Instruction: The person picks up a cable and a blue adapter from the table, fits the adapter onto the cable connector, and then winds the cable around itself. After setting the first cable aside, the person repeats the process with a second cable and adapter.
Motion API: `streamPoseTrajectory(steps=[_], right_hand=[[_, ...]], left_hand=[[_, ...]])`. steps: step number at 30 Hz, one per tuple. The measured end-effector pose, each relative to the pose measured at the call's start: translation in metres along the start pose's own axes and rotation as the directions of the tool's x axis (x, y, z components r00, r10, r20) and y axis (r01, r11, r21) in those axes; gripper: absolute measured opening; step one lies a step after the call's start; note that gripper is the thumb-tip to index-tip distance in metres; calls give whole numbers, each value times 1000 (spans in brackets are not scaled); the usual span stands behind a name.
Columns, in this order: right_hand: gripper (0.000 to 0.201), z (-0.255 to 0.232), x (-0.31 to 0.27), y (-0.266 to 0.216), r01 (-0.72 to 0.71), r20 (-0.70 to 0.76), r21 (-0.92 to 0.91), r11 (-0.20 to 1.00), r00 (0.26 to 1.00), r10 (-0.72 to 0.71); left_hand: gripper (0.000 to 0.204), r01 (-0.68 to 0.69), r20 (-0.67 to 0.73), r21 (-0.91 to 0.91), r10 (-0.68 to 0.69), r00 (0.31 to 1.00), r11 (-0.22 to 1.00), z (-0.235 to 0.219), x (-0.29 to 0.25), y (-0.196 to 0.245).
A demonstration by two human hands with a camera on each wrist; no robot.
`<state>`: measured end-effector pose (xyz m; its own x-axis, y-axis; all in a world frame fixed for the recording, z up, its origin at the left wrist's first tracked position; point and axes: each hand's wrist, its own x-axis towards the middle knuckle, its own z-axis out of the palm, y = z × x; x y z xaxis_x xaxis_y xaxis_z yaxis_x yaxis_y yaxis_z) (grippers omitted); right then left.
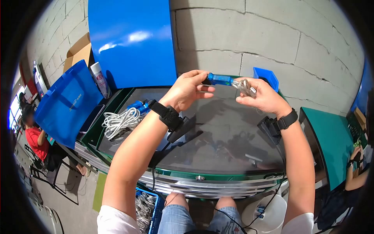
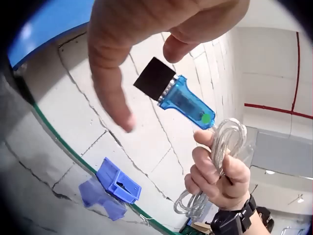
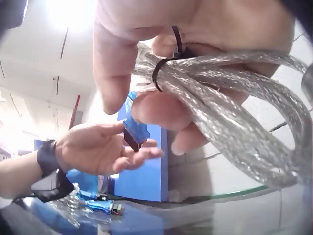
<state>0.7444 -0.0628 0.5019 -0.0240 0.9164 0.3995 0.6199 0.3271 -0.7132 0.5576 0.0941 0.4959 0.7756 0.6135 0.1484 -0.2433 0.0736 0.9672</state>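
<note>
A blue translucent connector [image 1: 220, 79] with a black cap [image 2: 155, 79] is held up over the workbench, its clear cable [image 3: 234, 112] coiled and bound by a black tie. My right hand [image 1: 265, 95] grips the coil just behind the connector, fingers and thumb curled round it. At the cap end is my left hand [image 1: 187, 91], palm turned toward the connector; in the left wrist view its fingers stand apart around the cap, with gaps showing. Whether a fingertip touches the cap is unclear. Another coiled cable [image 1: 120, 123] with a blue connector lies at the bench's left.
A blue bin [image 1: 266, 78] stands at the bench's back right. At the left are a blue panel [image 1: 70, 103] and a spray can [image 1: 101, 80]. Below are a crate of cables [image 1: 145, 208] and a white bucket [image 1: 269, 216]. People sit at both sides.
</note>
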Motion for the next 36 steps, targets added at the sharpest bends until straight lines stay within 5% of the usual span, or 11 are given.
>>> streamPoseTrajectory(steps=[4, 8, 12, 20, 21, 23, 32, 36], right_hand=[[52, 17, 3, 29, 136, -69, -205, 969, 986, -153], [60, 27, -3, 22, 37, 12, -170, 985, 999, -35], [56, 33, -7, 12, 149, -162, -230, 962, 968, -189], [45, 33, -5, 18, 290, -112, -526, 799, 908, -403], [45, 33, -6, 13, 290, -113, -525, 800, 908, -403], [43, 31, -10, 0, 29, -83, -432, 901, 994, -72], [35, 33, -5, 28, 212, -67, -397, 893, 964, -258], [32, 31, -9, 17, 107, -30, -398, 911, 991, -129]], left_hand=[[16, -52, 59, 52, 49, 997, 997, -16, 2, -12], [13, -110, 75, 29, 108, 991, 994, -16, -6, -9], [18, -181, 100, 15, 179, 979, 983, -16, -13, -7], [32, -276, 118, 200, 257, 959, 940, -12, -20, -12], [33, -273, 106, 215, 256, 961, 938, -11, -21, -12], [34, -259, 101, 219, 242, 965, 941, -8, -22, -10], [34, -235, 252, 187, 185, 950, 954, -13, -21, -8], [36, -242, 291, 62, 215, 932, 968, -11, -22, -9]])
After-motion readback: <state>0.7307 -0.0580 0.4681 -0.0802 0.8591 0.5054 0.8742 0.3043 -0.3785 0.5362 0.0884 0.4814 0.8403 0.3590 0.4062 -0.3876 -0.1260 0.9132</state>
